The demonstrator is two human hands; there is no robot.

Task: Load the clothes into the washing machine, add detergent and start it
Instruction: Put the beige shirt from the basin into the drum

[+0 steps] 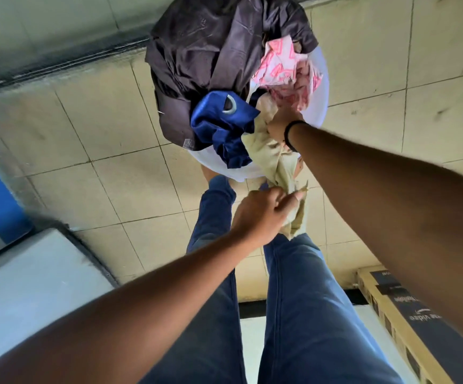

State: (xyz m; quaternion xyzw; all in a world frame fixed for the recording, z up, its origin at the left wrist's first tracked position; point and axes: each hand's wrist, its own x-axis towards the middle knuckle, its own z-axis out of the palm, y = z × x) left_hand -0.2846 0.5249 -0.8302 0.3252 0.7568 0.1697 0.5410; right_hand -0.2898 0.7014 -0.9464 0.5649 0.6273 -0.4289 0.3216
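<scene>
A white basket stands on the tiled floor at upper centre of the frame, heaped with clothes: a dark garment on top, a pink-patterned cloth to its right, a blue cloth below. A beige cloth trails over the basket's near rim. The right hand, with a black band at its wrist, grips the beige cloth at the rim; the left hand, lower centre, pinches its hanging end. The washer's grey top fills the lower left. A cardboard box lies lower right.
</scene>
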